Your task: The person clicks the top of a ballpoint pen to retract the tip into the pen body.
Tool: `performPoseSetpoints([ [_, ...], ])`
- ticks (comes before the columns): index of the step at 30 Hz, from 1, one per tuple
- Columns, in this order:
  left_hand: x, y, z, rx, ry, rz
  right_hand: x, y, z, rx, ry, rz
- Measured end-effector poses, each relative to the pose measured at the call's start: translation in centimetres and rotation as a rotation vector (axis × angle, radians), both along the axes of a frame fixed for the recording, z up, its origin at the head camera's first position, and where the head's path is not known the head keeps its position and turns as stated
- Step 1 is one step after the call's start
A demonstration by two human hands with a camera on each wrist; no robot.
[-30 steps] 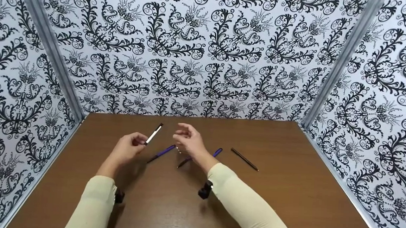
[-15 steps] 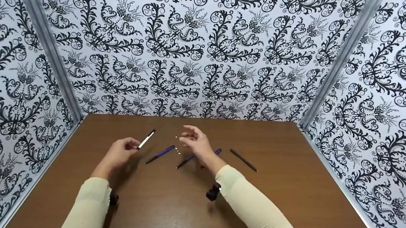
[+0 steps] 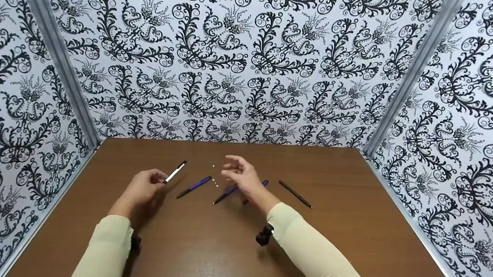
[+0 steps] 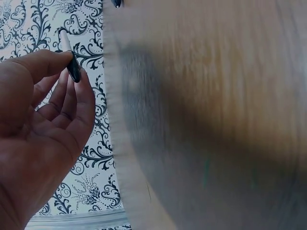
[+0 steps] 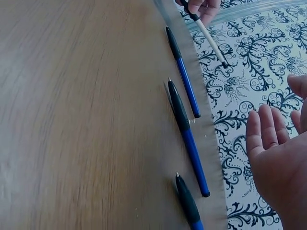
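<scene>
My left hand pinches a white pen with black ends between thumb and fingers, tilted above the left part of the table. The left wrist view shows the thumb on the black end of that pen. My right hand holds nothing; its fingers are relaxed and slightly bent in the air. Below it lies a blue pen with a black grip, partly covered by the hand. A second blue pen lies between the hands, and a dark pen lies to the right.
Several tiny white specks show between the two blue pens. The brown table is enclosed at the back and sides by walls with black-and-white scroll patterns and grey corner strips.
The left hand has drawn leftward and slightly nearer, still holding the white pen. My right hand has shifted right and slightly nearer, uncovering more white specks. The pens on the table stay put.
</scene>
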State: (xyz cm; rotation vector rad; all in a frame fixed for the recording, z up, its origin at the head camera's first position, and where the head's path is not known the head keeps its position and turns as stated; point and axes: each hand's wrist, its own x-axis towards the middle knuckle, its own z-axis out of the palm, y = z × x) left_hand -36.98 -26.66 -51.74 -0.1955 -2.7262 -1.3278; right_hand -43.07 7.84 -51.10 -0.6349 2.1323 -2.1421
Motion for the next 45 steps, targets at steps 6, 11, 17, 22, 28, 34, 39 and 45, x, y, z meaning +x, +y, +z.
performPoseSetpoints([
  [6,0.1,-0.1,0.0,-0.027,-0.008,0.013,0.3,0.6,0.3,0.013,-0.016,-0.008],
  [11,0.1,-0.4,-0.3,-0.044,-0.026,0.016,0.5,0.9,0.3,-0.004,-0.021,-0.014],
  [17,-0.1,-1.0,-1.0,-0.059,-0.076,0.024,0.5,1.4,0.1,0.011,-0.027,-0.019],
  [22,-0.1,-1.2,-1.3,-0.078,-0.045,0.021,0.5,1.8,-0.1,0.012,-0.027,-0.011],
  [28,-0.1,-1.2,-1.5,-0.082,-0.046,0.034,0.3,2.2,-0.3,0.006,-0.024,-0.014],
  [34,-0.5,-1.5,-1.7,-0.082,-0.067,0.042,0.3,2.5,-0.1,0.007,-0.029,-0.023],
  [39,-0.5,-1.6,-1.7,-0.079,-0.086,0.048,0.5,2.6,0.0,0.013,-0.027,-0.027],
  [45,-0.6,-1.7,-1.8,-0.107,-0.075,0.056,0.3,2.8,-0.2,0.004,-0.022,-0.033],
])
